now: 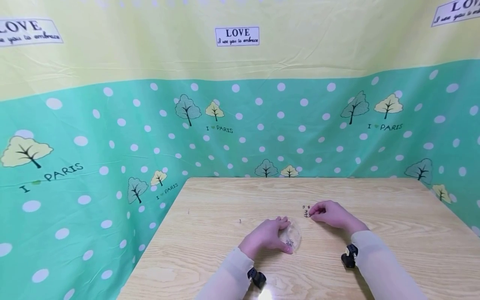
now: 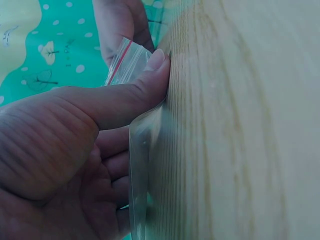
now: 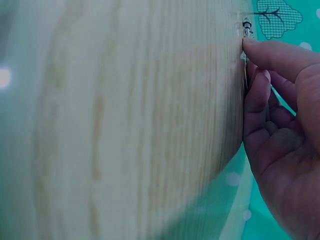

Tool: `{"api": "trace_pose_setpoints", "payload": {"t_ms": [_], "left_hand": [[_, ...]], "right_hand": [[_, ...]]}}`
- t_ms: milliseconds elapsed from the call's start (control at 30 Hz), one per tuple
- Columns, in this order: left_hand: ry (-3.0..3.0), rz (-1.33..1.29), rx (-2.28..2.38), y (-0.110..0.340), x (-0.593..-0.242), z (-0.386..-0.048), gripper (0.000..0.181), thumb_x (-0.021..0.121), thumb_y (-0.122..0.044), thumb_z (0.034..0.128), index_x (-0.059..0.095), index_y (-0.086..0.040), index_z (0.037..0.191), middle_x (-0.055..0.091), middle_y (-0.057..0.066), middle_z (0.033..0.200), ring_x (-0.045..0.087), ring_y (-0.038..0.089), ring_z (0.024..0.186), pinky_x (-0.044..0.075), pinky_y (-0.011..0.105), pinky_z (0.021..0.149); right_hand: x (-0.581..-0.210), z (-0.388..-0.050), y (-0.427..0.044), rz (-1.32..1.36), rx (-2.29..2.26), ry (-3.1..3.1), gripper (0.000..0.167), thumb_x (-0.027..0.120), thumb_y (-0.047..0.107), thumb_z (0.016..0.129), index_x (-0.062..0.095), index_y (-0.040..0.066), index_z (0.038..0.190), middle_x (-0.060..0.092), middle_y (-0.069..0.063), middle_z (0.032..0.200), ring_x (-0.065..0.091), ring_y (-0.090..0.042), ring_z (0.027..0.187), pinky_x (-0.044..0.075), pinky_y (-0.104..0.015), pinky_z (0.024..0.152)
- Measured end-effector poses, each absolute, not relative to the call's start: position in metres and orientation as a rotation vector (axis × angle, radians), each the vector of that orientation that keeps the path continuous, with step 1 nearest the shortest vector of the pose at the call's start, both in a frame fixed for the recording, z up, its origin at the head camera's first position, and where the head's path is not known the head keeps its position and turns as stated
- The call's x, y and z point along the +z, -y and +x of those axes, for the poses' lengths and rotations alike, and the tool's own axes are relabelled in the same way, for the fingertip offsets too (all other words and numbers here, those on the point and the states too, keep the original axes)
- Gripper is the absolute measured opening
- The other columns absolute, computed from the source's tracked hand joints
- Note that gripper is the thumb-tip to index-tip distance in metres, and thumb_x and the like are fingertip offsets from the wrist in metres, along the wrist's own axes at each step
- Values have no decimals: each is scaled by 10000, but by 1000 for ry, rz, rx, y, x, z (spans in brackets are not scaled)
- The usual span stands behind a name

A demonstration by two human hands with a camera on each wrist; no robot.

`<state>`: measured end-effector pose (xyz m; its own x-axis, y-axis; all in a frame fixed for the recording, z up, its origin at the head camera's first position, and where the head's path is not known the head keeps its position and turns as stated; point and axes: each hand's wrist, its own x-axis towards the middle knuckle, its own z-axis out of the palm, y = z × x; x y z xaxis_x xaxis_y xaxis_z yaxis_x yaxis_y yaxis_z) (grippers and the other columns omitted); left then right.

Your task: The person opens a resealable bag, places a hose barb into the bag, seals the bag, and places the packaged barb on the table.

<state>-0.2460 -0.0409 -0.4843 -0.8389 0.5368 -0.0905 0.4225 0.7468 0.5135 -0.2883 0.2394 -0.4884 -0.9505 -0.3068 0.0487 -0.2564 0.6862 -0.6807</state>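
Observation:
A clear plastic zip bag (image 1: 294,234) lies on the table, with a cluster of small dark pieces (image 1: 289,242) inside its lower part. My left hand (image 1: 267,236) holds the bag between thumb and fingers; the red seal line of the zip bag (image 2: 120,62) shows beyond the thumb in the left wrist view. To the right, my right hand (image 1: 333,214) has thumb and fingertips together at several small metal pieces (image 1: 306,211) on the tabletop. In the right wrist view the thumb meets a small metal piece (image 3: 246,30), whose exact kind is too small to tell.
The wood-grain table (image 1: 210,250) runs back to a green and yellow printed curtain (image 1: 232,137). One tiny object (image 1: 240,221) lies left of the left hand. Black wrist cameras sit on both sleeves.

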Motion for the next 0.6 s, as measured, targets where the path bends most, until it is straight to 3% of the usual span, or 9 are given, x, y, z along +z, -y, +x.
{"api": "trace_pose_setpoints", "payload": {"t_ms": [600], "left_hand": [[-2711,765,717,42,-483,-246,943,980,-372,762,555,-136,1570,437,-25,1675,368,247,1566,297,440,1288]], "right_hand": [[-492,-290,-240,-469,-1079,-2815,132,827,229,934,797,131,1017,723,44,943,608,-151,887,513,-367,830]]}}
